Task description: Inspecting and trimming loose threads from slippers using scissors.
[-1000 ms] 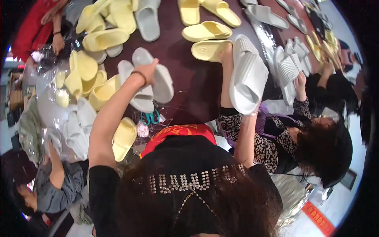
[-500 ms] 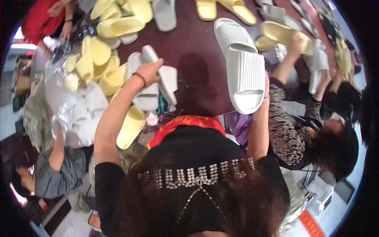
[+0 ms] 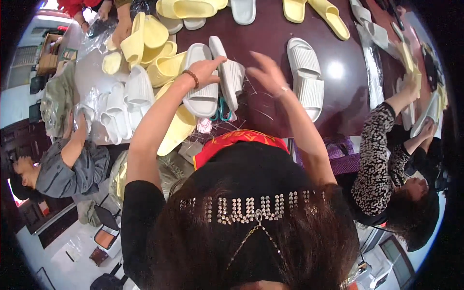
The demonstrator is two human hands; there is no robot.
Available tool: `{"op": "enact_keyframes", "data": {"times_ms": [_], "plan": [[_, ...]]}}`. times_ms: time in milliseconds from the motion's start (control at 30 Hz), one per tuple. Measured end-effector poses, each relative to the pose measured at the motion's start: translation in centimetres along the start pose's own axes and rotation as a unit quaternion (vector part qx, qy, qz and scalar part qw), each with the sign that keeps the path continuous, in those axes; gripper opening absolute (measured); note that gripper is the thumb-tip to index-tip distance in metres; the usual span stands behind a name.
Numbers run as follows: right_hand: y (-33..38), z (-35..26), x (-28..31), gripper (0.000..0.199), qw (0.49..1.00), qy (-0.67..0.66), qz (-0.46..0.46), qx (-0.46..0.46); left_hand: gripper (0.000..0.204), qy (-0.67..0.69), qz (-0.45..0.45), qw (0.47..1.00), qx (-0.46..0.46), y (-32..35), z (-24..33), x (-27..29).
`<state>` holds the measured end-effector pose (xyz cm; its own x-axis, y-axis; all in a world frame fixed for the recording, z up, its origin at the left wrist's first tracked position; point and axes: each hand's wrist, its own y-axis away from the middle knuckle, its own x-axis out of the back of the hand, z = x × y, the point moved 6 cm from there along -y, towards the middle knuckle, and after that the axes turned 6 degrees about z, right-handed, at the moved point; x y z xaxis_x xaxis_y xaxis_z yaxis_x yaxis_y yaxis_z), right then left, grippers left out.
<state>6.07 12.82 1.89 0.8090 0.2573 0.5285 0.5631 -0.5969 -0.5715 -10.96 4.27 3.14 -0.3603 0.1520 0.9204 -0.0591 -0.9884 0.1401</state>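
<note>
Across the table's middle, my left hand [image 3: 205,72] is closed at a pair of pale grey ribbed slippers. One slipper [image 3: 200,99] lies sole down under the hand; the other slipper [image 3: 231,77] is tilted on its side against the fingertips. To the right of them my right hand [image 3: 268,72] hangs above the table with its fingers spread, holding nothing. Farther right, a pair of white ribbed slippers [image 3: 309,92] rests on the table, one toe-to-heel behind the other.
Yellow slippers [image 3: 157,36] pile up at the left, beside several white slippers [image 3: 140,87] on clear plastic. More slippers [image 3: 241,10] line the far side of the dark red table [image 3: 270,116]. Co-workers' arms [image 3: 377,121] reach in from the right, and other hands [image 3: 123,31] from the far left.
The white slippers have gone from my right hand onto the table. That hand has moved left, its fingers now spread. My left hand stays at the grey pair.
</note>
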Motion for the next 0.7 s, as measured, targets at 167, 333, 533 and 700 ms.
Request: {"op": "enact_keyframes", "data": {"times_ms": [167,333,533,700], "plan": [[-0.2,2.9,-9.2,0.041,0.898,-0.264,-0.217,-0.276,0.061,0.017,-0.011,0.999,0.041,0.1,0.1,3.9],[-7.4,0.9,-3.5,0.027,0.859,-0.351,-0.097,-0.36,0.054,0.033,0.019,0.997,0.065,1.2,-0.2,7.0],[-8.7,5.0,0.8,0.029,0.604,-0.647,0.053,-0.461,0.036,0.179,0.228,0.956,-0.047,1.4,-0.2,8.8],[-6.2,5.1,2.1,0.026,0.505,-0.648,0.164,-0.546,0.031,0.27,0.212,0.937,0.069,1.5,1.2,11.3]]}}
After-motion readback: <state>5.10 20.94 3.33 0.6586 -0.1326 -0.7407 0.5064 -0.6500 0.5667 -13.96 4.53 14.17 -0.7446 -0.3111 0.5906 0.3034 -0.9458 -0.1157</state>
